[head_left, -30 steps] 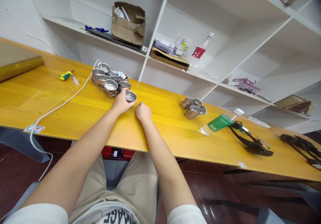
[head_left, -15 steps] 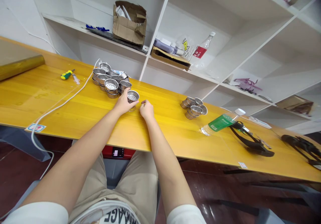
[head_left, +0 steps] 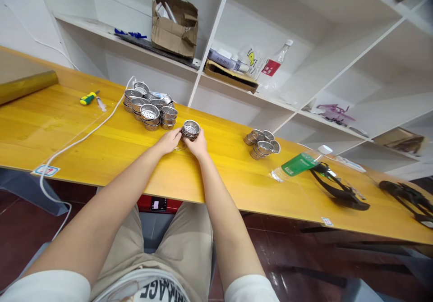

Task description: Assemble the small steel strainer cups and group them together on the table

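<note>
A small perforated metal strainer basket (head_left: 191, 127) stands upright between my hands, above the yellow tabletop. My right hand (head_left: 198, 145) grips its right and near side, thumb across the front. Closed at its left side, my left hand (head_left: 170, 141) has its fingertips on the wall. A thin wire loop (head_left: 180, 146) shows just below, between the hands; what it belongs to is unclear. To the left are several stacked strainer baskets (head_left: 149, 113), and a smaller group of the same baskets (head_left: 264, 148) sits to the right.
A green-labelled bottle (head_left: 297, 164) lies on the right, beside a black headset strap (head_left: 334, 187). On the left are a screwdriver (head_left: 88, 98), a small syringe-like item (head_left: 101, 104) and a white cable (head_left: 84, 136). White shelves with a cardboard box (head_left: 174, 27) rise behind the table (head_left: 230, 176).
The strainer basket has moved right, away from the left-hand stacks. My right hand, formerly apart from it, now grips it, while my left hand has shifted slightly right and down its side.
</note>
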`<state>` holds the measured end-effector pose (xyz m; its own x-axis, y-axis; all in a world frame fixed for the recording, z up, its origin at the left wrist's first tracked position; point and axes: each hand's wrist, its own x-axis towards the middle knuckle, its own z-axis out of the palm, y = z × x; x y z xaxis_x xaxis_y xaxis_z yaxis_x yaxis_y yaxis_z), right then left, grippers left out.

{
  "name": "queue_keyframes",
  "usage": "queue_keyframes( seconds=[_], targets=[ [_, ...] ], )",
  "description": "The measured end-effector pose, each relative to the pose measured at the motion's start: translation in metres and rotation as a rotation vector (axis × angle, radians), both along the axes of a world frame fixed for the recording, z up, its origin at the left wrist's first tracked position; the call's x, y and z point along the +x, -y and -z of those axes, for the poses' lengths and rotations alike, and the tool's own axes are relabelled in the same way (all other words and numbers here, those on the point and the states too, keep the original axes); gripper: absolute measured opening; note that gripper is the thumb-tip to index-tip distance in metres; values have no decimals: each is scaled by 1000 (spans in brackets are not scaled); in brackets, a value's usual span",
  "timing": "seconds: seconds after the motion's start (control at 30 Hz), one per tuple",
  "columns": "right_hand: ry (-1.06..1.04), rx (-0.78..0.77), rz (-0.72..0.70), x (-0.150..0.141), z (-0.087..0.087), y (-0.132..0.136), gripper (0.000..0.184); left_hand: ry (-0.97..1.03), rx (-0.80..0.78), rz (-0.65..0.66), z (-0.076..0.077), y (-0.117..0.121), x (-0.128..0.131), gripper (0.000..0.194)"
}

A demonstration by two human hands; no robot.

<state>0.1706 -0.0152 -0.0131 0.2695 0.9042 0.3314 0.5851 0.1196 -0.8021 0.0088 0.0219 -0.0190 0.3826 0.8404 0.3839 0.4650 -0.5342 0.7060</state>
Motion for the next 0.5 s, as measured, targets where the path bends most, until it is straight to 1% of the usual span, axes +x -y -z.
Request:
queue_keyframes(
  seconds=[0.1, 0.23, 0.3, 0.37, 0.43, 0.47, 0.5],
  targets=[
    [-36, -14, 51, 4, -2, 0, 78, 4, -41, 13, 3, -2, 2, 50],
    [-50, -85, 114, 11, -5, 0, 72, 98, -59, -25, 3, -2, 2, 42],
    [-37, -110, 153, 17, -6, -1, 72, 99, -69, -28, 1, 0, 0, 40],
    [-33, -127, 194, 22, -7, -1, 75, -15, -48, 30, -3, 5, -3, 49],
    [-36, -138, 236, 27, -8, -1, 76, -220, 26, 92, -5, 11, -5, 60],
    [-36, -143, 254, 28, -8, 0, 75, -303, 66, 103, -6, 13, -5, 61],
    [-34, -146, 269, 29, -9, 1, 74, -357, 95, 110, -7, 14, -5, 56]
  ],
)
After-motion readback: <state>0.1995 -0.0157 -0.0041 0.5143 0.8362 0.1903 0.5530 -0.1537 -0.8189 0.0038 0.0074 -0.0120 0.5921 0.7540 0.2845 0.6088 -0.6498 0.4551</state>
